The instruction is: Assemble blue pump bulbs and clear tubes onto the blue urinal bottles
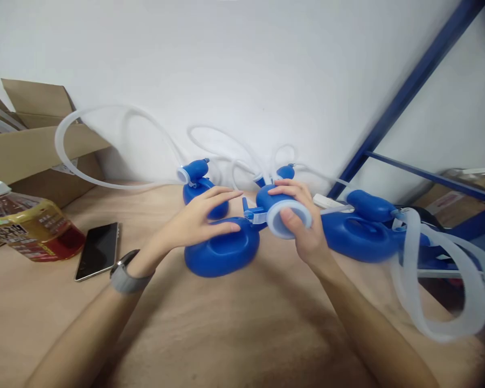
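Observation:
In the head view my right hand (307, 223) grips a blue cup-shaped piece (267, 195) with a pale, soft-looking rim (277, 221); the thumb presses into the rim's opening. A blue latch-like part (250, 211) with a pale strip projects from the cup's left side. Just left of it, a blue plastic bottle with a moulded handle (220, 261) lies on the table. My left hand (200, 218) is over this bottle, fingers stretched out and apart, the thumb lying along its top. Whether the cup joins the bottle is hard to make out.
More blue bottles with cups stand behind (196, 171) and at right (359, 242), trailing clear tubes (464, 302). At left are a drink bottle (36, 226), a phone (99, 250) and a cardboard box (36, 151). A blue metal frame (392, 102) rises at right before a white wall.

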Tool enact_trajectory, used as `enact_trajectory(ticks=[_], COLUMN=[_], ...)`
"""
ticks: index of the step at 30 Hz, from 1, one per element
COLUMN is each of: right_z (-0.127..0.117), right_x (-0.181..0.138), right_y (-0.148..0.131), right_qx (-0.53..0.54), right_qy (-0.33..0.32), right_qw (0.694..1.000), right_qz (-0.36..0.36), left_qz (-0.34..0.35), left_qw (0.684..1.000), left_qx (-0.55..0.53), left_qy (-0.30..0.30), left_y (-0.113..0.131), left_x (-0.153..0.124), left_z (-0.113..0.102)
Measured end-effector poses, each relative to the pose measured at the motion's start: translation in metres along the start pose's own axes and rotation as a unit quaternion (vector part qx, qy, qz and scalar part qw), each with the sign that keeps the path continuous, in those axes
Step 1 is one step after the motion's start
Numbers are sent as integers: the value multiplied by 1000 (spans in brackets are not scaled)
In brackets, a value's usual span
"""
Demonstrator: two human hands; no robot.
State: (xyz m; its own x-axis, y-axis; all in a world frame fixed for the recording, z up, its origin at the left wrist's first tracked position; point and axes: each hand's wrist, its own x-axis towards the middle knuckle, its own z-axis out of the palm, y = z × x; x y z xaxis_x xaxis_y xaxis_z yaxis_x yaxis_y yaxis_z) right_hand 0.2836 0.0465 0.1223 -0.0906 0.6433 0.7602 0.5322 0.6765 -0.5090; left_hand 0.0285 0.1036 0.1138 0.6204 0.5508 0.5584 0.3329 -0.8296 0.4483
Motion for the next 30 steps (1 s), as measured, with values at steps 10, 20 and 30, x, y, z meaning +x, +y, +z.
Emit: enact_trajectory(ticks=[10,20,30], right_z=[1,-3,-2], right_x=[19,27,25], right_y=[-2,21,15], right_qx=[-13,-148,-267], right_qy=[-118,-107,-142], right_qw=[987,925,889], right_qz=[-110,-334,-344], left_qz=[138,71,-52], left_qw=[968,988,994], left_qx=[38,93,90], left_qy=[205,105,-26], left_y=[34,29,18], left_x=[-2,1,3], left_z=[7,1,-3])
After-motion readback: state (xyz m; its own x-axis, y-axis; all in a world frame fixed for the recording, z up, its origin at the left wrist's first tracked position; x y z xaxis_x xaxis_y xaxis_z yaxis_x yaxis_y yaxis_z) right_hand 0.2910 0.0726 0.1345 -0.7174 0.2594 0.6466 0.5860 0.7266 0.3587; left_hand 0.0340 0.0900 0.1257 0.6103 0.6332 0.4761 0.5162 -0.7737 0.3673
